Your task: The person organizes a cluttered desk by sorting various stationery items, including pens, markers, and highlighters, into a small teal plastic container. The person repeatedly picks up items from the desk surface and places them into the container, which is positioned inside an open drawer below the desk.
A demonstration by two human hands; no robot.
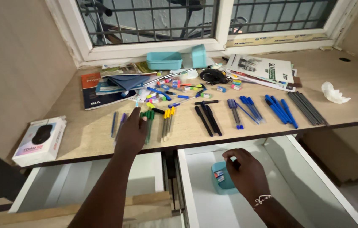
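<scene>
- Two open white drawers sit below the front edge of the desk (347,80); the left drawer (82,185) shows a bare bottom, the right drawer (314,185) holds a small teal box (220,182).
- Right hand (246,171): down inside the right drawer, fingers curled over the teal box's far rim. Small erasers show in the box. Whether the fingers pinch one cannot be told.
- Left hand (131,133): stretched over the desk's front edge, palm down, fingers close together and extended, tips resting on or just above the green pens (149,122). Nothing visibly clamped.
- Green pens: lie directly ahead of the left fingertips, long axes running front to back, roughly in line with the arm. Left hand is far nearer than the right.
- Neighbours along the front edge: thin pens (117,122) to the left, yellow-capped pens (167,122) to the right, then black pens (207,118), blue pens (280,109), grey pens (309,107).
- Left corner: boxed computer mouse (39,139).
- Back edge: teal tray (164,60), booklets (263,69), loose erasers (174,84), crumpled tissue (335,93).
</scene>
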